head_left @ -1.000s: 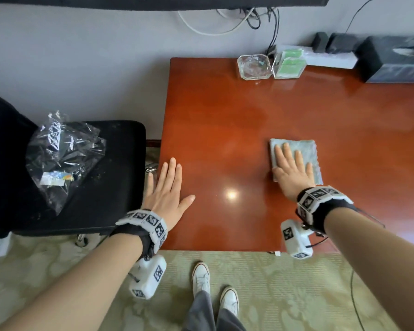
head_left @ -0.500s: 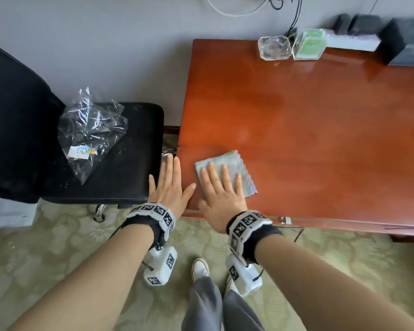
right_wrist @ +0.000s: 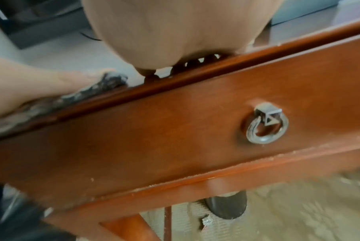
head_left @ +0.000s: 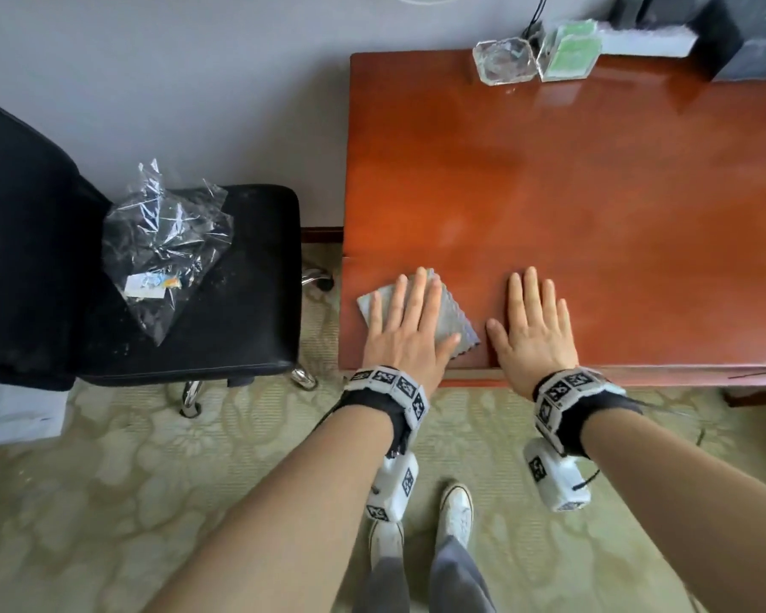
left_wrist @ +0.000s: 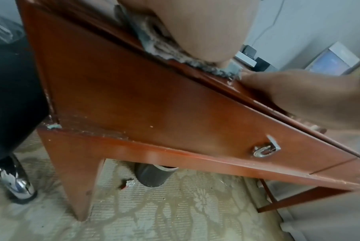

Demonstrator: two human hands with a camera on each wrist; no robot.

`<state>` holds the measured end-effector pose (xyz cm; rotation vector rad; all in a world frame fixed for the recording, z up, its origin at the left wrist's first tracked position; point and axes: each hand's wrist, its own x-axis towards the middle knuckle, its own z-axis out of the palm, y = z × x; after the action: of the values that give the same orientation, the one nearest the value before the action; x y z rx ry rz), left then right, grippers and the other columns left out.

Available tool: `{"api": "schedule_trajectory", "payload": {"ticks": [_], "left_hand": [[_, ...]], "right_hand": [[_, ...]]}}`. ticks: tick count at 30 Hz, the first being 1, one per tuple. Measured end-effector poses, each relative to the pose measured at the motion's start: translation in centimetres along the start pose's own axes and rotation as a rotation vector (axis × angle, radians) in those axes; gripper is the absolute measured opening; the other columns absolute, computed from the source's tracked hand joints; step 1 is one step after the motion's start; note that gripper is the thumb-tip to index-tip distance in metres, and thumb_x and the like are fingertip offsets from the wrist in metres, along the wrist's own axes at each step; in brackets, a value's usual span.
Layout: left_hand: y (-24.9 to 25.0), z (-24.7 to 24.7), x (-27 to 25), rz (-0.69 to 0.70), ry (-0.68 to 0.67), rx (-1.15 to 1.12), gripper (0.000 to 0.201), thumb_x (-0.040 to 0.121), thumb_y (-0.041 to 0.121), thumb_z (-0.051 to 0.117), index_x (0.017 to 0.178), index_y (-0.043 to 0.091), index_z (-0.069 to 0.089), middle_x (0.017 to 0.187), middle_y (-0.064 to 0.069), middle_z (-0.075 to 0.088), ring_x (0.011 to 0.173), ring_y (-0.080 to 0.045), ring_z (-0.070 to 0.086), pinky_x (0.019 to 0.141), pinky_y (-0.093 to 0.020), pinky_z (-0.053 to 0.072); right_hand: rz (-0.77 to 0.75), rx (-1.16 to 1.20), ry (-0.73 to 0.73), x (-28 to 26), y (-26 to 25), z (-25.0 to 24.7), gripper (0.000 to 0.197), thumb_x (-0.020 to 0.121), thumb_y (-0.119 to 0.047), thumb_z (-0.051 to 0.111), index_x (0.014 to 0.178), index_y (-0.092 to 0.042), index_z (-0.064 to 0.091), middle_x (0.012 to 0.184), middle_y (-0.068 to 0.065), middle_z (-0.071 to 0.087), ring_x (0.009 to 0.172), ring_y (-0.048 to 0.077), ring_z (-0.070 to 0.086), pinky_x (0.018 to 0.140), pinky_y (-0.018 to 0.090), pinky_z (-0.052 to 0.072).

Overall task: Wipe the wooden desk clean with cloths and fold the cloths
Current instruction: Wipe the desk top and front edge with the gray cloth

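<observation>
A small grey-green cloth (head_left: 454,314) lies flat at the near left corner of the red-brown wooden desk (head_left: 571,192). My left hand (head_left: 405,329) presses on it with straight, spread fingers, covering most of it. My right hand (head_left: 533,329) rests flat on bare wood just right of the cloth, apart from it. In the left wrist view the cloth's fringed edge (left_wrist: 160,48) shows under my palm at the desk's front rim. The right wrist view shows the cloth (right_wrist: 82,96) beneath my left hand (right_wrist: 30,84).
A black chair (head_left: 195,303) with a clear plastic bag (head_left: 164,241) stands left of the desk. A glass ashtray (head_left: 505,61), green card holder (head_left: 569,50) and black box (head_left: 748,33) line the back edge. Below the top are a drawer ring pull (right_wrist: 267,124) and a dark bin (left_wrist: 152,176).
My right hand slid the cloth from mid-desk to the near left corner, then moved off it to the right. My left hand came from the desk's left edge onto the cloth.
</observation>
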<state>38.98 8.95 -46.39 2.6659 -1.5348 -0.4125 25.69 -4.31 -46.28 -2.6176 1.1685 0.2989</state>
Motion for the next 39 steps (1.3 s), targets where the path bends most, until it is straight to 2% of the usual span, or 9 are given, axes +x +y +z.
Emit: {"api": "schedule_trajectory", "payload": {"ticks": [7, 10, 15, 19, 23, 30, 34, 36, 39], "left_hand": [[-7.3, -0.5, -3.1, 0.129, -0.069, 0.095, 0.07, 0.095, 0.057, -0.001, 0.153, 0.025, -0.023, 0.16, 0.005, -0.031, 0.148, -0.018, -0.024, 0.123, -0.048, -0.004], [-8.2, -0.5, -3.8, 0.181, -0.083, 0.099, 0.07, 0.095, 0.056, 0.0, 0.152, 0.023, -0.023, 0.161, 0.002, -0.028, 0.149, -0.021, -0.022, 0.123, -0.05, 0.001], [-6.7, -0.4, -3.6, 0.156, -0.051, 0.152, 0.073, 0.096, 0.055, 0.0, 0.156, 0.017, -0.011, 0.163, -0.004, -0.022, 0.15, -0.026, -0.017, 0.122, -0.052, -0.002], [-4.0, 0.1, -2.7, 0.221, -0.038, 0.246, 0.084, 0.094, 0.061, 0.019, 0.156, 0.014, -0.012, 0.163, -0.008, -0.019, 0.151, -0.029, -0.013, 0.122, -0.053, 0.001], [-0.1, 0.8, -1.1, 0.258, -0.022, 0.252, 0.095, 0.087, 0.065, 0.037, 0.158, 0.016, -0.001, 0.166, -0.007, -0.003, 0.152, -0.029, 0.001, 0.121, -0.052, 0.01], [2.9, 0.8, -0.1, 0.256, -0.071, 0.228, 0.089, 0.085, 0.063, 0.008, 0.158, 0.014, 0.007, 0.166, -0.007, 0.004, 0.152, -0.029, 0.005, 0.12, -0.052, 0.015], [2.2, 0.4, -0.1, 0.307, -0.082, 0.171, 0.09, 0.091, 0.065, 0.028, 0.158, 0.014, -0.003, 0.165, -0.006, -0.009, 0.152, -0.025, -0.007, 0.123, -0.05, 0.004], [1.6, -0.4, -0.1, 0.34, -0.081, 0.005, 0.09, 0.096, 0.055, 0.039, 0.156, 0.012, -0.011, 0.162, -0.005, -0.024, 0.15, -0.021, -0.019, 0.123, -0.046, -0.006], [-0.3, -1.9, 0.7, 0.213, -0.016, -0.209, 0.079, 0.096, 0.03, 0.039, 0.157, 0.013, -0.009, 0.162, -0.002, -0.025, 0.149, -0.016, -0.022, 0.123, -0.046, -0.007]], "right_hand": [[0.013, -0.046, -0.062, 0.3, 0.0, 0.0, 0.069, 0.099, -0.051, 0.009, 0.153, -0.016, -0.019, 0.159, 0.003, -0.026, 0.148, 0.025, -0.018, 0.121, 0.042, -0.006], [0.013, -0.048, -0.051, 0.3, -0.1, 0.1, 0.069, 0.1, -0.05, 0.009, 0.152, -0.017, -0.02, 0.159, 0.003, -0.027, 0.148, 0.025, -0.018, 0.121, 0.042, -0.006], [0.014, -0.043, -0.017, 0.4, 0.0, 0.6, 0.069, 0.1, -0.051, 0.009, 0.153, -0.017, -0.018, 0.16, 0.004, -0.024, 0.148, 0.026, -0.017, 0.121, 0.043, -0.005], [0.014, -0.038, -0.008, 0.6, 0.0, 0.8, 0.069, 0.099, -0.051, 0.01, 0.153, -0.017, -0.017, 0.16, 0.004, -0.023, 0.149, 0.026, -0.016, 0.121, 0.043, -0.005], [0.01, -0.03, -0.004, 0.5, 0.0, 0.8, 0.07, 0.1, -0.051, 0.012, 0.153, -0.016, -0.016, 0.16, 0.004, -0.023, 0.149, 0.026, -0.016, 0.121, 0.043, -0.006], [-0.018, -0.009, -0.008, 0.4, 0.3, 0.7, 0.067, 0.101, -0.046, 0.014, 0.153, -0.016, -0.017, 0.16, 0.004, -0.023, 0.148, 0.026, -0.017, 0.121, 0.043, -0.006], [-0.009, 0.211, 0.025, 0.2, 0.0, -0.5, 0.068, 0.101, -0.035, 0.03, 0.156, -0.015, -0.004, 0.162, 0.005, -0.015, 0.149, 0.027, -0.013, 0.12, 0.044, -0.006], [-0.069, 0.336, 0.136, -0.9, -0.8, -1.6, 0.07, 0.096, -0.02, 0.038, 0.156, -0.012, 0.004, 0.163, 0.006, -0.012, 0.149, 0.027, -0.012, 0.12, 0.044, -0.007], [-0.39, 0.253, 0.165, -2.9, -3.1, -1.7, 0.073, 0.087, -0.009, 0.038, 0.155, -0.007, 0.012, 0.163, 0.006, -0.006, 0.15, 0.026, -0.008, 0.121, 0.04, -0.004]]}}
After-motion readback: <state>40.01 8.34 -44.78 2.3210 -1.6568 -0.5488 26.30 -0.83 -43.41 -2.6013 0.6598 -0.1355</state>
